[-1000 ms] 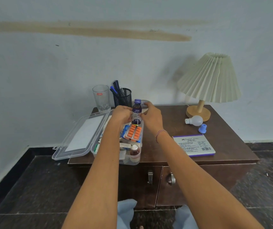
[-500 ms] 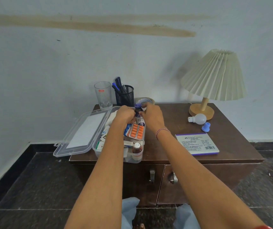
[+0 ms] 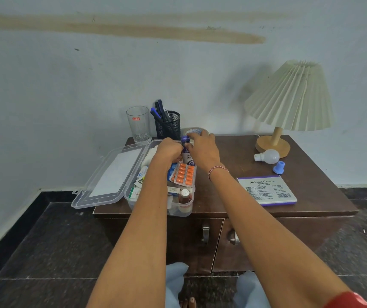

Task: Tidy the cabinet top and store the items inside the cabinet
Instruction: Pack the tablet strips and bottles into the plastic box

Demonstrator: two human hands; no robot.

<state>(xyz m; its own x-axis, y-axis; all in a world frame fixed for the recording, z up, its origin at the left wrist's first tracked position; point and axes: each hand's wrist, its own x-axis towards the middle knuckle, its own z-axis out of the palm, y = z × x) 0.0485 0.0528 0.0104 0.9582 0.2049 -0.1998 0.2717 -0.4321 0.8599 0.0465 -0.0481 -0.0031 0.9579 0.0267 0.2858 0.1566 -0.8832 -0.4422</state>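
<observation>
Dark brown wood makes up the cabinet (image 3: 256, 241), its 2 doors closed below the tabletop (image 3: 233, 196). At the back right corner stands a lamp (image 3: 289, 96) with a pleated cream shade on a round wooden base. On the left part of the tabletop sits a clear plastic box (image 3: 178, 210), its lid (image 3: 111, 178) flung open to the left and overhanging the cabinet edge. A stamp pad box (image 3: 267, 191) lies flat near the front right. At the back left a drinking glass (image 3: 138, 124) stands just beside a black mesh pen holder (image 3: 168, 126) with pens in it. A white bulb (image 3: 268, 156) lies against the lamp base, with a small blue cap (image 3: 279, 167) just beside it. An orange pill strip (image 3: 183, 174) rests on top of the box's contents. The left hand (image 3: 169, 150) and the right hand (image 3: 202, 147) both close around a small purple-capped bottle (image 3: 187, 152), held upright over the far end of the box, left fingers at its side, right fingers at its cap.
</observation>
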